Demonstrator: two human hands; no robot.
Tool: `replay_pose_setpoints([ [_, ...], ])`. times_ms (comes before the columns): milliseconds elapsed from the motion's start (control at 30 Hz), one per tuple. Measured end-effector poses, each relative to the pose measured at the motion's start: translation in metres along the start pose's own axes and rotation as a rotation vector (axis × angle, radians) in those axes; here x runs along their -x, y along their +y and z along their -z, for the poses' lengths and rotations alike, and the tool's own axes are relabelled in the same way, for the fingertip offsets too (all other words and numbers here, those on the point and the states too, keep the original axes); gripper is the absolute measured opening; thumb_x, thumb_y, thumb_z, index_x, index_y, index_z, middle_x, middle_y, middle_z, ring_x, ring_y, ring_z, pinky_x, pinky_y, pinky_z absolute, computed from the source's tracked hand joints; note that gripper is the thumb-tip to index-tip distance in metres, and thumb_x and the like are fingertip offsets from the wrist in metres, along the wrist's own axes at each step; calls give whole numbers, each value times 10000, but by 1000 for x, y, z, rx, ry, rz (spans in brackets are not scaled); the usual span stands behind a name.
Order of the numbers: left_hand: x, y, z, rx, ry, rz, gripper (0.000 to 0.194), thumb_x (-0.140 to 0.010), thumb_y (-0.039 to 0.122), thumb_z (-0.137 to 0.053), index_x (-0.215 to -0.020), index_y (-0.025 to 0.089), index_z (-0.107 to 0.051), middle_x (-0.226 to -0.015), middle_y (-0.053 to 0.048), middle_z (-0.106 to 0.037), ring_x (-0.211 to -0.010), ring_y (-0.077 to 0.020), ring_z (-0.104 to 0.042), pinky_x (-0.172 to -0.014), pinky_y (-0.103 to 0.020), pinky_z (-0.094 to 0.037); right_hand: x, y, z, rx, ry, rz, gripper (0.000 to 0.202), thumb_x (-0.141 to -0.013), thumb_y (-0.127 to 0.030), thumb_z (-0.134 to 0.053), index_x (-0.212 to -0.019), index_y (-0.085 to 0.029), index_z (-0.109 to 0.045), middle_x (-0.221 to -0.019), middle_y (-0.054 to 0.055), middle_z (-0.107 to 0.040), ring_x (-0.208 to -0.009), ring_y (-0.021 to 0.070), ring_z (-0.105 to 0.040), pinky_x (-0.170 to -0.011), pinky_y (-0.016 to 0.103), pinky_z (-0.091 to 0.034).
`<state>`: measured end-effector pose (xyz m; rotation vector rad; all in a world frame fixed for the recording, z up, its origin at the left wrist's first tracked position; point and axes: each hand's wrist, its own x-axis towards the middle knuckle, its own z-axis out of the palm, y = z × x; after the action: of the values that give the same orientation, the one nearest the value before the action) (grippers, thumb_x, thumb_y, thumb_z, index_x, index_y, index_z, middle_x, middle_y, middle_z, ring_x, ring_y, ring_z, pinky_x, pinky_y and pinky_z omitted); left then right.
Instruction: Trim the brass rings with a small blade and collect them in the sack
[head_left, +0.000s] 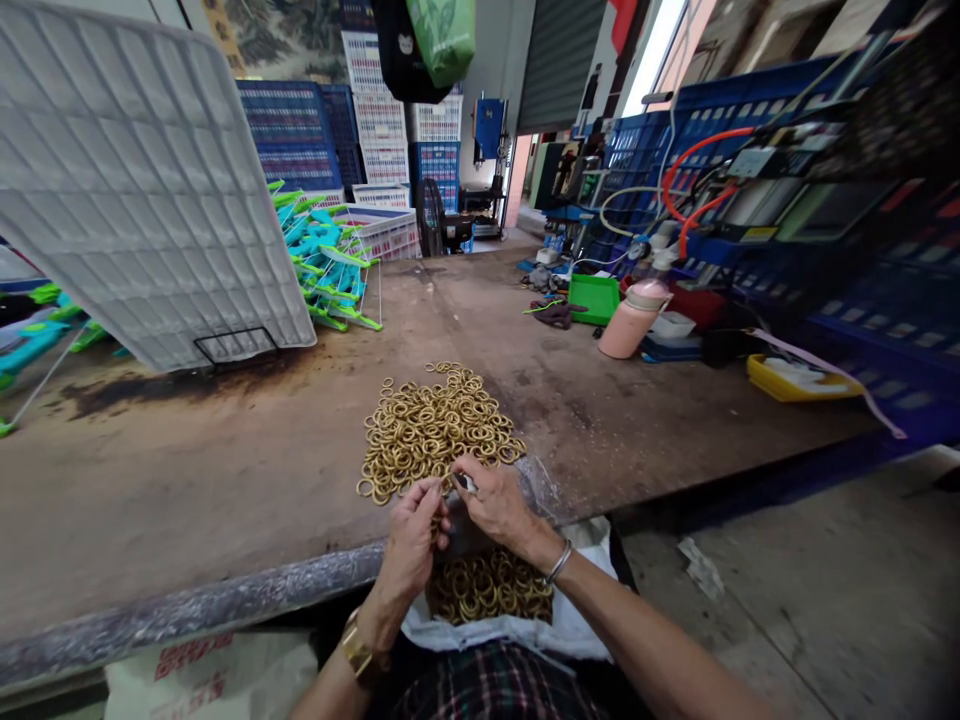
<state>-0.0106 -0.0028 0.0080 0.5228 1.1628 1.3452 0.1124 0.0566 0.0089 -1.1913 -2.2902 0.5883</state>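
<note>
A heap of gold-coloured metal rings point(435, 425) lies on the brown worktable point(225, 470) right in front of me. My left hand point(412, 540) pinches a ring at the heap's near edge. My right hand point(495, 500) meets it there, fingertips closed on a small shiny metal piece; a bangle is on that wrist. Below both hands, a white bag point(570, 620) in my lap holds more gold rings point(491, 590).
A white plastic crate point(142, 180) leans at the back left, with green and blue plastic parts point(326, 265) beside it. A pink bottle point(634, 315), green tray point(594, 297) and yellow tray point(795, 378) stand right. Blue crates line the walls.
</note>
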Motion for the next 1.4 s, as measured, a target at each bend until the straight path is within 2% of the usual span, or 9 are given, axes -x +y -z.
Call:
replay_pose_setpoints([
  [167, 1, -2, 3, -140, 9, -70, 335, -697, 477, -620, -741, 158, -524, -549, 60, -485, -401, -36, -410, -361, -135, -295, 1, -11, 2, -238, -21, -97, 193, -883, -292, -385, -839, -200, -550, -757, -10, -608, -686, 103, -542, -648, 181, -382],
  [333, 4, -2, 5, -219, -47, -53, 323, -727, 466, -587, -812, 158, -542, -585, 49, -497, -421, -43, -424, -361, -133, -300, -2, -13, 2, -311, -28, -194, 195, -854, -299, -413, -768, -185, -546, -705, -22, -577, -641, 98, -501, -605, 184, -371],
  [533, 6, -2, 4, -163, -103, 9, 286, -745, 441, -572, -751, 166, -494, -589, 53, -487, -422, -38, -411, -360, -131, -280, 1, -17, 4, -329, -29, -165, 187, -827, -290, -426, -698, -183, -508, -607, -50, -472, -572, 89, -426, -549, 183, -331],
  [867, 11, 0, 2, -101, -120, -6, 305, -723, 452, -603, -723, 174, -477, -575, 60, -481, -421, -41, -415, -365, -141, -270, -1, -18, 4, -384, -50, -173, 186, -848, -262, -400, -750, -186, -539, -650, -39, -540, -611, 87, -478, -580, 169, -356],
  [933, 11, 1, 2, -98, -123, -13, 311, -718, 457, -607, -721, 174, -479, -570, 60, -480, -418, -41, -414, -365, -143, -269, -1, -17, 5, -347, -49, -183, 202, -864, -254, -377, -755, -185, -533, -670, -27, -559, -624, 92, -497, -596, 174, -361],
  [1033, 11, 1, 2, -113, -116, -26, 326, -708, 472, -613, -715, 174, -479, -570, 58, -481, -414, -42, -412, -359, -143, -268, 3, -16, 6, -158, -68, -189, 187, -862, -222, -376, -780, -189, -541, -701, -4, -586, -639, 106, -508, -606, 188, -343],
  [1200, 10, 0, 5, -160, -114, -58, 328, -735, 487, -576, -728, 173, -480, -586, 54, -478, -427, -44, -418, -365, -143, -290, 12, -17, 7, 139, -190, -85, 171, -776, -135, -434, -873, -181, -566, -754, 34, -631, -658, 129, -527, -587, 221, -273],
  [1400, 11, -4, 7, -208, -118, -79, 323, -757, 491, -547, -718, 181, -465, -582, 55, -469, -437, -51, -424, -371, -142, -308, 13, -23, 8, 228, -234, -67, 184, -789, -151, -412, -891, -165, -564, -767, 53, -645, -652, 138, -544, -567, 246, -240],
])
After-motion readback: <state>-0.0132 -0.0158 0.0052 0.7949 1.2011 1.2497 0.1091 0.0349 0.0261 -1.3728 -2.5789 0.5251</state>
